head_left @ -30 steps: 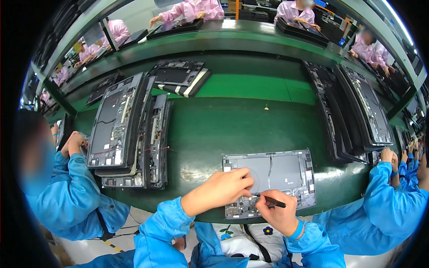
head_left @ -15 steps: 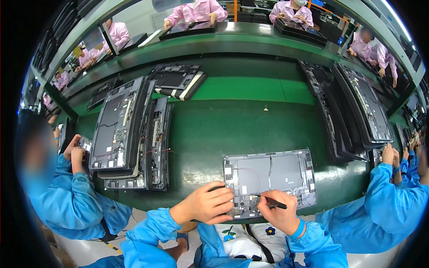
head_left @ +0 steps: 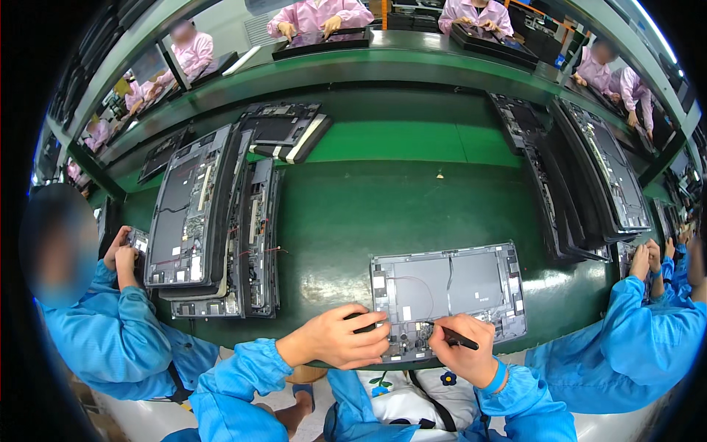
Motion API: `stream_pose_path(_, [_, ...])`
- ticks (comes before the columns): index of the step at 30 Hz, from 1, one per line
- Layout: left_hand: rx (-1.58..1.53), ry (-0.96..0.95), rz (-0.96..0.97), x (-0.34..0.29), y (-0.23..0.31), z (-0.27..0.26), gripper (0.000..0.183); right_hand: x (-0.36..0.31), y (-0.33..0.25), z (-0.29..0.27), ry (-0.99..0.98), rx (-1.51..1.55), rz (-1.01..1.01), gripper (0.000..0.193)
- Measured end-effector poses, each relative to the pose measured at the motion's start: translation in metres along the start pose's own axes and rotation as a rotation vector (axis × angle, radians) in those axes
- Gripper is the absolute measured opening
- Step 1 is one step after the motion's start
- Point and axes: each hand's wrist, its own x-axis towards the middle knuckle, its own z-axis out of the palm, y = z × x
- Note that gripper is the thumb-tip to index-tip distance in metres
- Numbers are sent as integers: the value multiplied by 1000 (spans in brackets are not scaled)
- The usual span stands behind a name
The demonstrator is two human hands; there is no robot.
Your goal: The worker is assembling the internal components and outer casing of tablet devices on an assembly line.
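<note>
An opened tablet (head_left: 479, 295) lies on the green bench in front of me, its circuit boards, dark battery panels and thin cables showing. My left hand (head_left: 340, 337) rests at its left edge with curled fingers. Between those fingers a dark thing (head_left: 363, 317) shows, too covered to name. In my right hand (head_left: 471, 352) a slim black pointed tool (head_left: 458, 337) is pinched, its tip down on the circuit board near the tablet's front edge. Whether the tool has one prong or two I cannot tell.
Opened tablets stand in a leaning stack (head_left: 188, 206) on the left and another (head_left: 604, 169) on the right. A smaller pile (head_left: 283, 125) lies farther back. Co-workers in blue sit at both sides; others in pink work beyond the raised shelf (head_left: 412, 55).
The tool's tip stays on about the same part of the board, and both hands keep their grip. The view has shifted slightly. Across the bench, a person in pink has lowered their hands onto a panel.
</note>
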Motion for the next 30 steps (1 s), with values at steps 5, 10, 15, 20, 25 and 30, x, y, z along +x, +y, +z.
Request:
stream_pose_path(5, [15, -8, 4, 1, -2, 1, 25, 1, 0, 0, -6, -21, -9, 16])
stream_pose_path(10, [-37, -13, -44, 6, -5, 9, 27, 3, 1, 1, 14, 10, -34, 17])
stream_pose_path(15, [-149, 75, -53, 8, -12, 11, 28, 49, -11, -21, -81, -1, -89, 22])
stream_pose_path(20, [-139, 140, -392, 16, -27, 12, 42, 86, 10, 7, -212, -106, -228, 21])
stream_pose_path(25, [-82, 110, -348, 12, -32, 13, 43, 82, 22, 19, -316, -88, -191, 18])
stream_pose_path(30, [33, 26, -190, 14, -39, 5, 40, 79, 25, 20, -249, -71, -162, 19])
